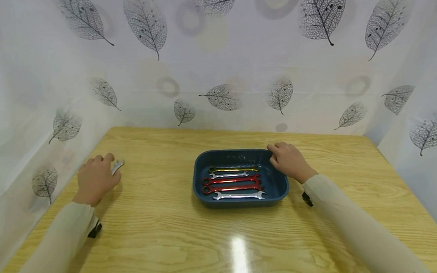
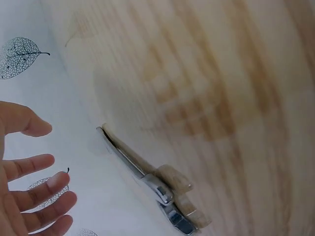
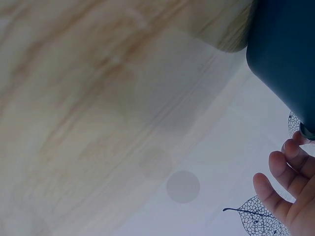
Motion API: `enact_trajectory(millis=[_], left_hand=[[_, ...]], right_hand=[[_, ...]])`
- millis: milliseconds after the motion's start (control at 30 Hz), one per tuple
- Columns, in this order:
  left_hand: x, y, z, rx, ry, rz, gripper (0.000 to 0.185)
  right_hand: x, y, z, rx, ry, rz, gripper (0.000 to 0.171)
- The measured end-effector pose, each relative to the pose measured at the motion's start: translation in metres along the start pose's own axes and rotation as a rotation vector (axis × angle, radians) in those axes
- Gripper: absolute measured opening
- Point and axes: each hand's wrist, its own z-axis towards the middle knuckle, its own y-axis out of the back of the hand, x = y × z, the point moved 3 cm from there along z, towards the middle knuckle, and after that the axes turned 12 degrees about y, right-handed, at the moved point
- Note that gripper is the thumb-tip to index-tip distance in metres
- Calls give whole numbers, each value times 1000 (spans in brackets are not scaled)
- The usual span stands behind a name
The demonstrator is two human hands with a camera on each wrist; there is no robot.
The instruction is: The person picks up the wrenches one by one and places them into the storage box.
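On the left of the table, my left hand [image 1: 96, 179] hovers over a silver wrench [image 1: 117, 166]. The left wrist view shows that wrench [image 2: 156, 188] lying on the wood, apart from the spread fingers [image 2: 42, 200]. With my right hand [image 1: 289, 161] I grip the far right corner of a dark blue tray [image 1: 242, 203]; its fingertips [image 3: 278, 164] show beside the tray's outer wall [image 3: 288, 54]. Inside the tray, from back to front, lie a gold wrench [image 1: 234, 169], a small silver wrench [image 1: 229, 175], two red wrenches [image 1: 232, 188] and a larger silver wrench [image 1: 239, 195].
The tray stands on a wood-grain table [image 1: 165, 241], right of its middle. A white curtain [image 1: 132, 96] printed with leaves hangs behind the table and along both sides.
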Motion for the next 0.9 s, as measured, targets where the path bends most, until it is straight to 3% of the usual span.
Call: enact_trajectory(millis=[133,433,700,900], left_hand=[[6,-3,5,125,54,8,39],[18,-9,11,368,193,-92,50],[22,-14,12,449,221,-141,56],[23,-17,14,487,213,-119,57]], right_hand=[[0,0,0,-3,4,0,7],[-1,0,0,-3,1,-3,6],[-1,0,0,-5,4,-5,5],[0,1,0,-5,7,0,3]])
